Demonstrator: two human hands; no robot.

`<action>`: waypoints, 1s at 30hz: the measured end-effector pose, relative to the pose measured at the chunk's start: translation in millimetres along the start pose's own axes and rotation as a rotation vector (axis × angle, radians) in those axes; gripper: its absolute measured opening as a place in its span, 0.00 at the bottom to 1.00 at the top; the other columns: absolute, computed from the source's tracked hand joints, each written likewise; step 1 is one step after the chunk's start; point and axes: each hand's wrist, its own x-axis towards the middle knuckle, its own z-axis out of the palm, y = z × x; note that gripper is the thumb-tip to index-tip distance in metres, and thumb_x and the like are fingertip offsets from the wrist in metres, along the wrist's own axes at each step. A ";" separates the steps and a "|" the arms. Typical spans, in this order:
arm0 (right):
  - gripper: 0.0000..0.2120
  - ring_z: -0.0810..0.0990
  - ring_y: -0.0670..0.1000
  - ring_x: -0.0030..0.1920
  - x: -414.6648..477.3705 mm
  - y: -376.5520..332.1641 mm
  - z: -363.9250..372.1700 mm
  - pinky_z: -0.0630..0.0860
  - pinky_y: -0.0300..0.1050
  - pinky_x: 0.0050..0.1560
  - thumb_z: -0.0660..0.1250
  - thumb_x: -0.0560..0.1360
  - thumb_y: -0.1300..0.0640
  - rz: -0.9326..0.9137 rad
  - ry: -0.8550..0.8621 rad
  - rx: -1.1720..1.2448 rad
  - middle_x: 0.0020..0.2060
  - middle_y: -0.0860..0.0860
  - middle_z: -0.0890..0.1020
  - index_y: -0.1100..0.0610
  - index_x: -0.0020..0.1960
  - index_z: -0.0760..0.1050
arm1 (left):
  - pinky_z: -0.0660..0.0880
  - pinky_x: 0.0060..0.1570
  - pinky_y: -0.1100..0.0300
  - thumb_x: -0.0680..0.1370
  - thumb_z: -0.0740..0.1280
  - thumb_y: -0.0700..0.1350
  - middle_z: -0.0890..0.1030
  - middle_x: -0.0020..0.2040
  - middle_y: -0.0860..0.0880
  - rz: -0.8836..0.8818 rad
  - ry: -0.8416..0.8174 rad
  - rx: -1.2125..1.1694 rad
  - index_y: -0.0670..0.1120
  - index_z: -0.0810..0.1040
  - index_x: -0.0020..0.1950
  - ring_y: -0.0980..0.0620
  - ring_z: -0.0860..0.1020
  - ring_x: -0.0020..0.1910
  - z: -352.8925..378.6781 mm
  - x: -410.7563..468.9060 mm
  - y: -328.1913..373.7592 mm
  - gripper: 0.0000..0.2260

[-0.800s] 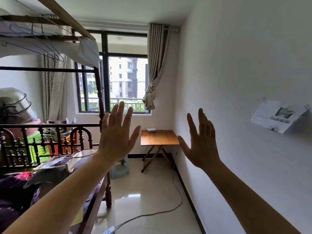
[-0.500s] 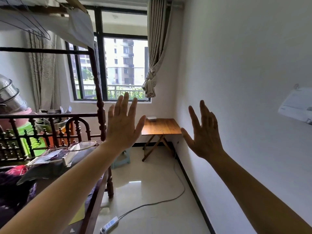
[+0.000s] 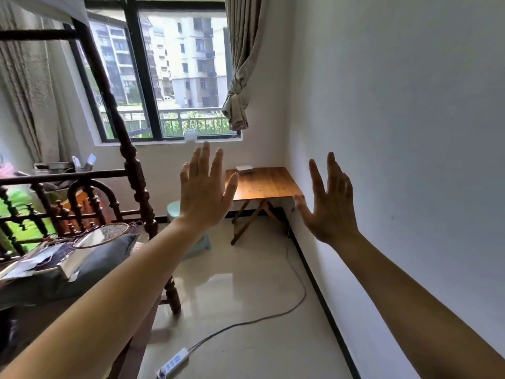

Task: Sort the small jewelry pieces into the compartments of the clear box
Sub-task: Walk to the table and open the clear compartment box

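Note:
My left hand (image 3: 204, 191) and my right hand (image 3: 329, 203) are both raised at arm's length, fingers spread, backs toward me, holding nothing. Far behind them a small wooden folding table (image 3: 266, 184) stands in the room's corner under the window. A small pale flat box (image 3: 244, 167) lies at the table's back edge; too far off to tell whether it is the clear box. No jewelry pieces can be made out.
A dark wooden bed frame (image 3: 131, 170) with clutter and a racket (image 3: 109, 232) fills the left. A teal stool (image 3: 175, 210) stands by the table. A power strip (image 3: 173, 362) and its cable (image 3: 273, 314) lie on the tiled floor. A white wall (image 3: 396, 119) runs along the right.
The view has tilted downward and moved closer toward the table; the paper on the right wall has left the frame. Both hands stay raised and spread.

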 end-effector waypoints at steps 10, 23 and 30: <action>0.40 0.51 0.64 0.79 108.9 57.3 168.7 0.56 0.66 0.75 0.62 0.79 0.39 -0.050 -0.163 0.148 0.81 0.61 0.46 0.52 0.82 0.46 | 0.51 0.74 0.40 0.81 0.48 0.63 0.53 0.81 0.42 -0.120 -0.122 0.125 0.46 0.55 0.79 0.42 0.52 0.79 116.6 79.4 -43.9 0.31; 0.38 0.50 0.63 0.79 277.5 33.4 412.1 0.54 0.65 0.75 0.60 0.80 0.39 -0.164 -0.268 0.133 0.81 0.61 0.44 0.53 0.82 0.47 | 0.52 0.73 0.40 0.81 0.48 0.62 0.55 0.80 0.41 -0.252 -0.097 0.113 0.46 0.56 0.79 0.41 0.54 0.78 280.4 215.3 -222.1 0.31; 0.38 0.51 0.63 0.79 376.8 44.4 513.8 0.51 0.62 0.75 0.57 0.80 0.37 -0.049 -0.259 0.141 0.81 0.59 0.44 0.51 0.82 0.45 | 0.53 0.73 0.41 0.81 0.49 0.61 0.56 0.80 0.41 -0.238 -0.134 0.077 0.45 0.58 0.78 0.41 0.55 0.78 370.8 324.5 -298.9 0.31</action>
